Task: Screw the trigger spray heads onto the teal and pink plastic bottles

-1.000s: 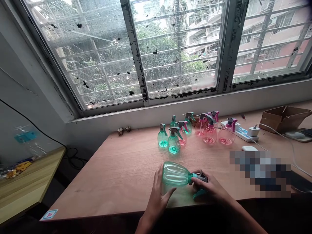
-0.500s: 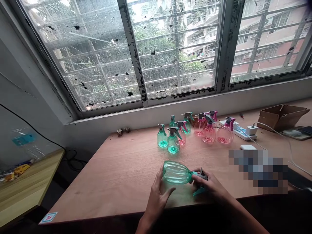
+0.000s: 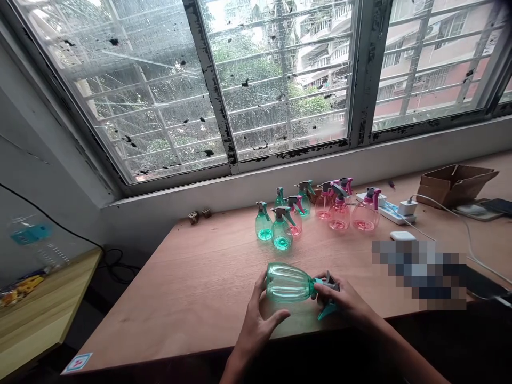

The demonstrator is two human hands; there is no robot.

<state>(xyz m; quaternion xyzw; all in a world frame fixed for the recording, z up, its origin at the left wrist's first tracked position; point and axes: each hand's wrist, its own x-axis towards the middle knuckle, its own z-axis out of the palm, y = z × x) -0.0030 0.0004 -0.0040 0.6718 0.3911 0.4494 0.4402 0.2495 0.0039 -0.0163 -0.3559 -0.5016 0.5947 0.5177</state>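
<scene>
A clear green spray bottle lies on its side in the air just above the near part of the table, its base to the left and its grey and teal spray head to the right. My right hand is closed around the neck and spray head. By the base, my left hand is open, the thumb stretched out apart from the bottle. Its fingertips reach the base's far side, partly hidden, so whether they touch cannot be told. Beyond stand several upright spray bottles, green ones to the left and pink ones to the right.
A white power strip with a plugged-in charger and cables lies right of the bottles, near an open cardboard box. A white case sits before it. Two small brown objects stand by the window wall. The table's front edge runs below my hands.
The view has shifted slightly. Both hands and the green bottle between them keep nearly the same pose; my left thumb stays apart from it.
</scene>
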